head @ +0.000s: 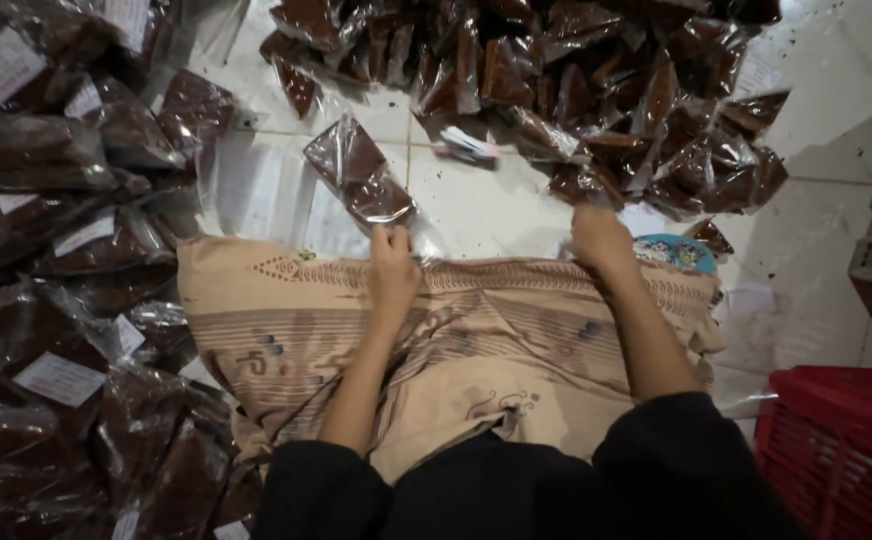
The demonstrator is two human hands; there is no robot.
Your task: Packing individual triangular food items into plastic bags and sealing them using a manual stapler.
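Head view: a clear plastic bag of dark brown material (359,172) is held at its lower end by the left hand (393,262), whose grip is closed on the bag's corner. The bag is tilted and raised over the white tiled floor (476,205), just ahead of the patterned beige cloth (476,340) spread across the lap. The right hand (601,238) is placed at the near edge of the far pile of filled bags (596,80); whether its grip is wide or narrow cannot be told. A second pile of labelled bags (56,250) is seen at the left. A red plastic crate (841,450) is located at the lower right.
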